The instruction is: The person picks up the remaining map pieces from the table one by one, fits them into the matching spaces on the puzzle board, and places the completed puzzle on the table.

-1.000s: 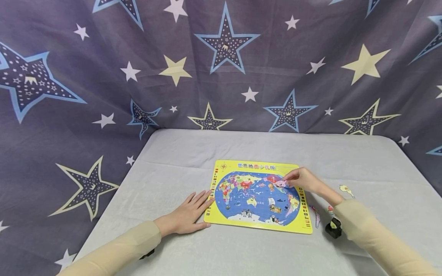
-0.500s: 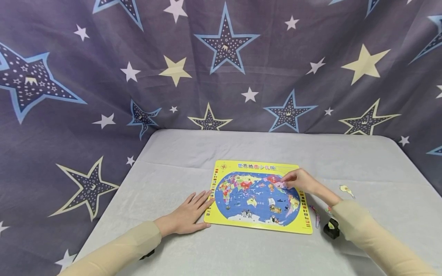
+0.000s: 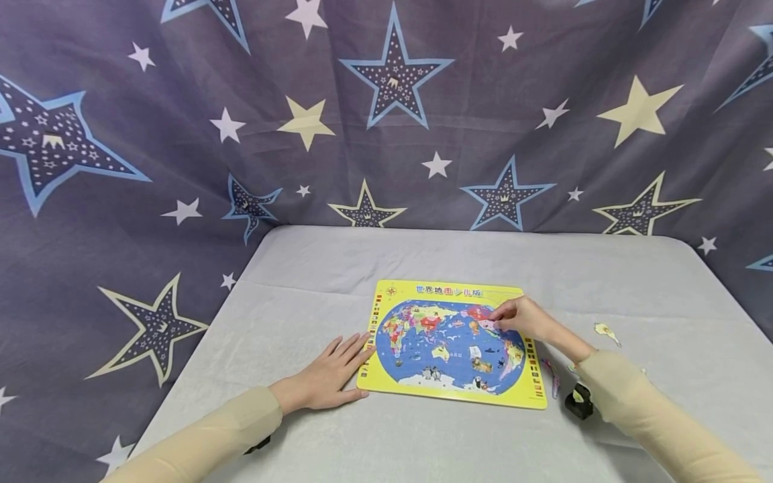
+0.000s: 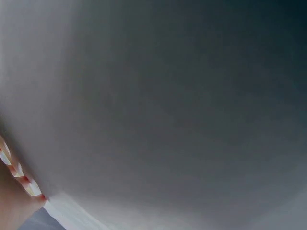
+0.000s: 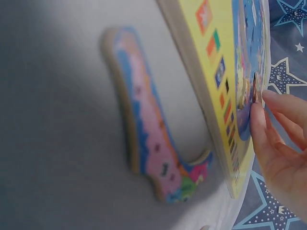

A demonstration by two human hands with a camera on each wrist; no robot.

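Note:
A yellow-bordered world map puzzle board point(image 3: 453, 399) lies flat on the table. My left hand point(image 3: 326, 376) rests at its left edge, fingers spread and fairly straight, with the fingertips on the border. Over the upper right of the map, my right hand point(image 3: 524, 316) pinches a pinkish puzzle piece point(image 3: 486, 325) between thumb and index finger. In the right wrist view that puzzle piece point(image 5: 257, 88) shows as a thin edge at the fingertips; most of it is hidden. The left wrist view holds mainly blurred grey cloth, with part of the left hand point(image 4: 14, 201) at lower left.
Right of the board lies a long pink-and-blue puzzle piece point(image 5: 153, 120). A pale yellow puzzle piece point(image 3: 606, 331) sits farther right on the grey tablecloth point(image 3: 338, 268). More loose bits are partly hidden by the right sleeve point(image 3: 616, 376). A star-patterned curtain point(image 3: 417, 161) hangs behind.
My right hand has shifted slightly left and down over the map with the pink puzzle piece, which now looks lower and flatter against the board. The left hand has stayed still.

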